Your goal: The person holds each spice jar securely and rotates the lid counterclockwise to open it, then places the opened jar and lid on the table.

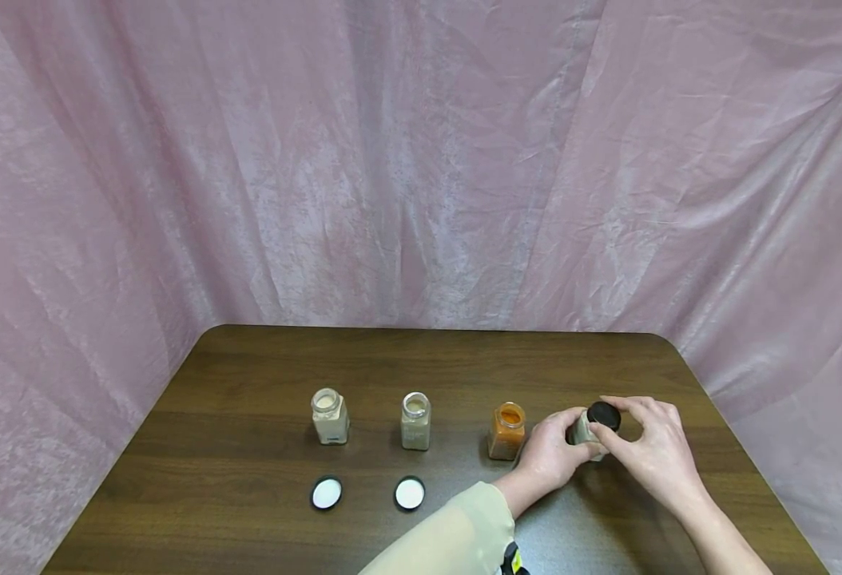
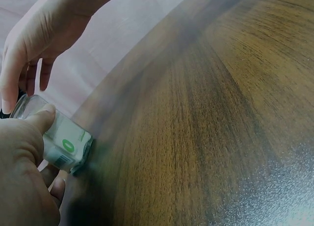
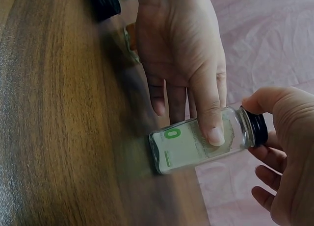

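Note:
At the right side of the table a square glass spice jar with pale contents is capped by a black lid. My left hand grips the jar's body, its thumb across the glass in the right wrist view. My right hand pinches the rim of the lid between thumb and fingers. In the left wrist view the jar leans, its label facing the camera; the right hand hides most of its lid there. Just left of my left hand stands an uncapped jar of orange powder.
Two more uncapped jars, one with cream powder and one with greyish powder, stand further left. Before them lie two upturned lids with white insides. Another black lid shows in the right wrist view. A pink curtain hangs behind the table.

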Demonstrator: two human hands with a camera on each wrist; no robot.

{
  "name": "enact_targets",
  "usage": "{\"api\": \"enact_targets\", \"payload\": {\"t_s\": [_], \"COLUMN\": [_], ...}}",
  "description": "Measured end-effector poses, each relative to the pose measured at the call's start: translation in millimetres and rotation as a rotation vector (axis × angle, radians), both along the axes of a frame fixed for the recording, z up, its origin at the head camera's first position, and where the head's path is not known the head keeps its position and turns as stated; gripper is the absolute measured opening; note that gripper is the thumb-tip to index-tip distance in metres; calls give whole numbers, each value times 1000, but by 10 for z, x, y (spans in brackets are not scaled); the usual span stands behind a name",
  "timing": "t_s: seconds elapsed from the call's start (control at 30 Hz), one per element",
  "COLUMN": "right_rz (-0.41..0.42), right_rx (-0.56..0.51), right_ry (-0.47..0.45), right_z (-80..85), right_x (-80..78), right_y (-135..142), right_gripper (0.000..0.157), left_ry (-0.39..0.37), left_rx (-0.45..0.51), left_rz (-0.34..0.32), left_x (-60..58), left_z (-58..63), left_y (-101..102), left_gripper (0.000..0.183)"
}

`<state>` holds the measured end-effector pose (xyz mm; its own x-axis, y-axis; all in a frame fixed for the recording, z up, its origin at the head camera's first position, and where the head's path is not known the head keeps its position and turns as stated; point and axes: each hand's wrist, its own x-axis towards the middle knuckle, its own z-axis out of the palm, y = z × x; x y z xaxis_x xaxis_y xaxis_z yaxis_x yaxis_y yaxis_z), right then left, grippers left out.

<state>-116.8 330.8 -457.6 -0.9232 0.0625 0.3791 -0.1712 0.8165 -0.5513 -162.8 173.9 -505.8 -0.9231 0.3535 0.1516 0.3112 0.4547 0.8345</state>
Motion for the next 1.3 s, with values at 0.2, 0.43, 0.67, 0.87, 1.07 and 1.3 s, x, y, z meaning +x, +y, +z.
{"api": "enact_targets", "payload": {"t_s": [0.2,0.43,0.67,0.87,1.07,1.3], "right_rz": [19,44,64,67,57,36], "right_rx": [6,7,10,11,2,19], "right_ry": [-24,-13,10,10,-17,-32], "right_z": [0,0,-19,-17,23,53], "right_x": [5,-6,-15,-6,12,11], "right_y": [-12,-29,-20,-11,-1,22], "right_gripper": [43,49,55,57,57,63], "left_ry": [7,-2,-4,-7,-9,-27], "left_rx": [-14,-14,-1,3,7,19], "left_rz": [-5,0,0,-3,-11,-8], "left_x": [2,-5,-6,-8,-8,-4], "left_z": [-6,-6,-3,-7,1,24], "left_y": [-2,4,4,3,7,0], "left_gripper": [45,45,45,45,43,46]}}
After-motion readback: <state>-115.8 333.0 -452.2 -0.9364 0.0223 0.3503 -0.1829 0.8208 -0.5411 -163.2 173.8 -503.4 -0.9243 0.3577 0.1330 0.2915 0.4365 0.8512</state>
